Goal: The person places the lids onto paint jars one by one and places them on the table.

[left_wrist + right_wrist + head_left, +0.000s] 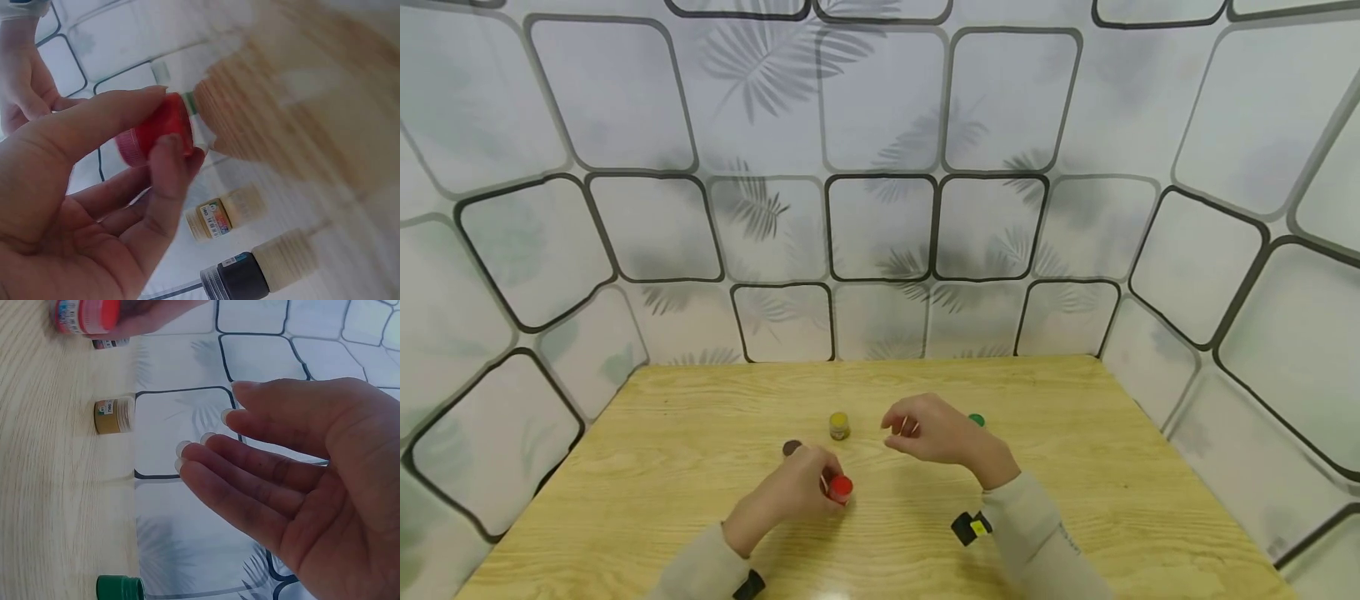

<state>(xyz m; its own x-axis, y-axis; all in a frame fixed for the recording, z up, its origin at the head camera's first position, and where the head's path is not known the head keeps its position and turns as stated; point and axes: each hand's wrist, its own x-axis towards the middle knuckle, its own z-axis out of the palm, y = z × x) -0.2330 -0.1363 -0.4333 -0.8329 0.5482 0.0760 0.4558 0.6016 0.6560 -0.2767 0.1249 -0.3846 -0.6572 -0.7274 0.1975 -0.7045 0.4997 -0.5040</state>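
My left hand pinches a small red paint jar between thumb and fingers, low over the near middle of the table. To its right, my right hand hovers above the wood with loosely bent fingers and nothing in them. In the right wrist view, those fingers are apart from every jar. A yellow paint jar stands upright between and beyond the hands. Just behind the left hand is a black jar, partly hidden in the head view. A green jar stands beyond the right wrist, mostly covered by it in the head view.
The light wood table ends at a patterned curtain-like wall, which also rises on the left and right sides. A black strap piece with a yellow mark sticks out beside the right sleeve.
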